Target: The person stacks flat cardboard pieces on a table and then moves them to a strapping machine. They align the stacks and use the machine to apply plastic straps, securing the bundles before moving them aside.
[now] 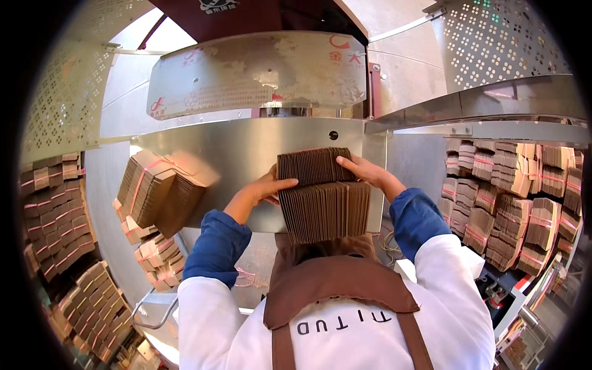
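Two rows of brown cardboard pieces standing on edge lie in front of me at the near edge of the metal worktop. The far row point(311, 165) sits between my hands, and the near row point(325, 211) butts against it, hanging toward my apron. My left hand point(265, 190) clasps the left end, its thumb laid across the top where the rows meet and its other fingers mostly hidden beneath. On the far row's right end, my right hand point(364, 170) presses its thumb on top, with the remaining fingers partly out of sight.
Cardboard bundles tied with pink string point(148, 188) rest at the worktop's point(246, 142) left end, partly blurred. A machine with a plastic-covered panel point(259, 74) stands behind. Perforated panels point(496, 46) flank it. Tied bundles point(524, 225) pile up right, more left.
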A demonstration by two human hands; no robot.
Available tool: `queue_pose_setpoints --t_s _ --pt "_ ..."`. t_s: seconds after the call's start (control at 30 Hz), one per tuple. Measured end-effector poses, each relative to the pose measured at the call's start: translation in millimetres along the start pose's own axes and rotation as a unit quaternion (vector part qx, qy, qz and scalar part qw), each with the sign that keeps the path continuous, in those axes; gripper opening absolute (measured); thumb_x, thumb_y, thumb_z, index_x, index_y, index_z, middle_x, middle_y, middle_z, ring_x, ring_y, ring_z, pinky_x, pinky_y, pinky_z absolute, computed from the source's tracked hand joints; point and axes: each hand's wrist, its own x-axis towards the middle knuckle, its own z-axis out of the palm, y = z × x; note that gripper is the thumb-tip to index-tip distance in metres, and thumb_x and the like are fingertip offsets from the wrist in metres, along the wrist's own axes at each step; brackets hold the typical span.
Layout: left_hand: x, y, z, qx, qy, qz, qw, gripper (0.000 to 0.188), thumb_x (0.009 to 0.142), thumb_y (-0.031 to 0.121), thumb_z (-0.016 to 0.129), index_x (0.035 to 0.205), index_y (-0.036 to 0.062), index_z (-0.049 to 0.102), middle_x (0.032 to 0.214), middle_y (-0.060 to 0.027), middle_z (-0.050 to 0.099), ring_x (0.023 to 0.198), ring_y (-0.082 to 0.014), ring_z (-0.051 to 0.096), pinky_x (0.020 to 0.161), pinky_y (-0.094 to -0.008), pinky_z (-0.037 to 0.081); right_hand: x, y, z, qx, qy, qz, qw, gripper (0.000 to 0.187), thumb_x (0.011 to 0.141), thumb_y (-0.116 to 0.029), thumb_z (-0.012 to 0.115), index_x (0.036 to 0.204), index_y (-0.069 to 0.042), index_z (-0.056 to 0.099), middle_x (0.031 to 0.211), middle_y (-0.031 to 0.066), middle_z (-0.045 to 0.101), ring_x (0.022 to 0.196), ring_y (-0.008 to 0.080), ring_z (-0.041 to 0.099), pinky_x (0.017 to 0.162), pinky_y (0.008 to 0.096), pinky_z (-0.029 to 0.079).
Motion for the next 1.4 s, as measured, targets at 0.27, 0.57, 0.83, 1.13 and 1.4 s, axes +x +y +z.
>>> queue_pose_setpoints --t_s 0.27,0.57,0.83,1.13,1.4 --pt "-72.2 -7.8 34.0 0.085 0.121 0.270 0.951 0.133 0.064 0.035 0.088 0.153 0.0024 -0.006 0.155 -0.0185 0.027 0.142 -0.0293 0.031 0.113 -0.0383 0.031 -96.7 -41.8 19.0 -0.017 0.056 -0.303 0.951 0.105 0.086 -0.062 0.061 0.153 -0.001 0.008 0.153 0.0213 0.029 0.137 0.0333 0.038 0.111 0.0403 0.030" --pt "-31.6 -56.4 21.5 0.108 0.107 0.317 0.936 0.122 0.070 0.031 0.085 0.152 0.0003 0.000 0.157 -0.0207 0.020 0.145 -0.0314 0.026 0.114 -0.0403 0.030 -57.6 -2.3 33.4 -0.018 0.186 -0.075 0.980 0.091 0.088 -0.055 0.062 0.148 0.003 0.025 0.126 0.0261 0.057 0.117 0.0344 0.058 0.097 0.0392 0.047" --pt "-26.2 -1.0 37.0 -0.072 0.116 0.258 0.956 0.097 0.085 0.022 0.074 0.150 -0.0018 0.006 0.139 -0.0168 0.043 0.127 -0.0229 0.046 0.106 -0.0360 0.038 -47.8 -16.7 32.8 -0.086 0.179 -0.076 0.977 0.100 0.081 -0.053 0.071 0.146 0.007 0.024 0.118 0.0279 0.062 0.111 0.0367 0.061 0.096 0.0389 0.046" --pt "-14.5 5.7 36.5 0.004 0.100 0.268 0.958 0.096 0.084 0.019 0.073 0.150 0.0001 0.006 0.136 -0.0168 0.047 0.122 -0.0227 0.051 0.104 -0.0343 0.041 -38.8 5.1 20.0 -0.120 0.160 -0.098 0.975 0.098 0.086 -0.052 0.065 0.148 0.007 0.018 0.121 0.0286 0.060 0.114 0.0384 0.059 0.099 0.0394 0.044" --pt "-81.6 65.7 72.8 0.314 0.305 0.272 0.857 0.099 0.077 0.036 0.076 0.151 0.0059 0.019 0.148 -0.0278 0.028 0.137 -0.0421 0.030 0.110 -0.0513 0.029 -29.8 28.4 43.1 0.382 0.055 -0.020 0.922 0.085 0.093 -0.073 0.024 0.150 -0.010 0.029 0.152 0.0072 0.036 0.138 0.0269 0.037 0.113 0.0398 0.030"
